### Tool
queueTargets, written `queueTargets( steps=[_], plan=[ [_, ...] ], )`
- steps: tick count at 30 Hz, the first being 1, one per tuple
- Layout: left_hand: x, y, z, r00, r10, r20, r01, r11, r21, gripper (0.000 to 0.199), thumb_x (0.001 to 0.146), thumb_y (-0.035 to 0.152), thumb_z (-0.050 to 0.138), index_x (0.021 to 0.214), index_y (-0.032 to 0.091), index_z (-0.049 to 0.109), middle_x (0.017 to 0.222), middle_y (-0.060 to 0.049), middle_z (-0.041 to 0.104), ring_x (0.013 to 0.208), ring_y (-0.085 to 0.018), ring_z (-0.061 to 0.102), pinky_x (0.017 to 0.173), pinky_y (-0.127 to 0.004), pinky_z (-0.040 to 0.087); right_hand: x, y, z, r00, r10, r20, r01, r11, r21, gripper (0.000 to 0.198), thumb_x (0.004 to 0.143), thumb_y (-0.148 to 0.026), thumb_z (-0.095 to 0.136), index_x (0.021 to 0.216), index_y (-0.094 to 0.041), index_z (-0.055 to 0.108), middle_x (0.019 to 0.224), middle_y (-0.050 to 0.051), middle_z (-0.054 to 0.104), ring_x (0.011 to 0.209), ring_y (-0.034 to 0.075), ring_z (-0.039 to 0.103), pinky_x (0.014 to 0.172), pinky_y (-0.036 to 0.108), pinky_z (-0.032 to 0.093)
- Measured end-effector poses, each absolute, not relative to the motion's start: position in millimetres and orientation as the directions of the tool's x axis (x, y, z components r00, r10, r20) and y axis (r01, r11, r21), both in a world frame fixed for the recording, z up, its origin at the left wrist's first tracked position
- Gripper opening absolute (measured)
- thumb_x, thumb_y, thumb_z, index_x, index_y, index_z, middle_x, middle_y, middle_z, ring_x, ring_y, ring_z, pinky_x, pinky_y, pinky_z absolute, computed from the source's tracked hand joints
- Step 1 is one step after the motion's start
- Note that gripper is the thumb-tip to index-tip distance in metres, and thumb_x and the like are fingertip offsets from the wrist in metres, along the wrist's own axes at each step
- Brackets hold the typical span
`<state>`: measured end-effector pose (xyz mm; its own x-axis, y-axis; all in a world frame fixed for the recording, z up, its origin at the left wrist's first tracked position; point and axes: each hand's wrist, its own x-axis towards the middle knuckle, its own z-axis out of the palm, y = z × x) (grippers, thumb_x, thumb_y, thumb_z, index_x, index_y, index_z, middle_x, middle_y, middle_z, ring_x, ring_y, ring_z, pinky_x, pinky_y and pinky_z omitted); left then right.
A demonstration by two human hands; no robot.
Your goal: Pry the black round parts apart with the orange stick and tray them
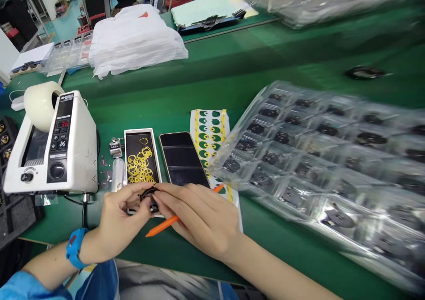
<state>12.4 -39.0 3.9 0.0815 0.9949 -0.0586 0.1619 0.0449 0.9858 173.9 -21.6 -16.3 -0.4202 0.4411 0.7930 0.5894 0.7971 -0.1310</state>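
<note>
Between my left hand (124, 216) and my right hand (199, 216) is a small black round part (148, 193), pinched by the fingertips of both. Most of it is covered by my fingers. An orange pointed stick (162, 226) also sits in my right hand, passing under the fingers, its tip pointing down-left. Just beyond my hands lies a white-rimmed box (154, 140) with a dark inside and many yellow rings (141, 165). A dark-screened phone (182, 158) rests to its right. Beside the phone is a sticker sheet (209, 136) with yellow-edged cutouts.
On the left stands a white tape dispenser (88, 145). A metal tally counter (116, 147) lies near the box. The clear tray (265, 91) of black parts fills the right side. Behind are stacked white sheets (133, 38) and a clipboard (199, 12).
</note>
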Motion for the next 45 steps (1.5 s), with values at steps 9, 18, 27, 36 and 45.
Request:
queueTargets(
  steps=[9,18,27,36,45],
  plan=[
    [13,-42,3,0.051,0.997,0.056,0.260,-0.068,0.963,0.026,0.078,0.014,0.057,0.098,0.006,0.072,0.064,-0.006,0.073,0.052,-0.013,0.067,0.053,-0.017,0.056,172,-22,-13,-0.424,0.447,0.788,0.611,0.783,-0.116,0.012,0.094,-0.009,0.048,0.098,-0.009,0.060,0.084,0.015,0.074,0.061,0.019,0.057,0.053,0.031,0.044],
    [15,-42,1,0.040,0.994,0.102,0.218,-0.108,0.970,0.022,0.079,0.010,0.058,0.097,0.009,0.070,0.067,-0.006,0.075,0.058,-0.014,0.072,0.056,-0.013,0.057,171,-19,-14,-0.435,0.443,0.784,0.579,0.804,-0.133,0.012,0.093,-0.007,0.048,0.098,-0.009,0.059,0.085,0.016,0.074,0.062,0.019,0.058,0.053,0.031,0.045],
    [15,-43,5,0.057,0.995,0.081,0.223,-0.092,0.971,0.020,0.080,0.011,0.059,0.097,0.013,0.070,0.070,-0.004,0.075,0.059,-0.013,0.071,0.055,-0.013,0.055,170,-24,-15,-0.385,0.461,0.799,0.630,0.764,-0.138,0.009,0.092,-0.010,0.051,0.096,-0.010,0.059,0.082,0.016,0.074,0.060,0.020,0.061,0.050,0.032,0.045],
    [12,-30,6,0.030,0.984,-0.177,0.006,0.177,0.984,0.011,0.071,0.019,0.067,0.076,0.016,0.058,0.056,0.004,0.059,0.050,-0.007,0.052,0.051,-0.016,0.044,169,-24,-11,-0.277,0.640,0.716,0.516,0.728,-0.451,0.008,0.091,-0.013,0.052,0.097,-0.019,0.053,0.082,0.007,0.069,0.065,0.017,0.064,0.053,0.026,0.050],
    [6,-25,15,0.228,0.930,-0.288,-0.063,0.309,0.949,0.014,0.068,0.021,0.069,0.076,0.016,0.057,0.055,0.003,0.056,0.046,-0.011,0.058,0.043,-0.019,0.043,181,-19,3,-0.493,0.769,0.407,0.208,0.558,-0.803,0.013,0.097,-0.012,0.042,0.092,-0.021,0.050,0.072,-0.001,0.057,0.056,0.010,0.055,0.051,0.020,0.045]
  ],
)
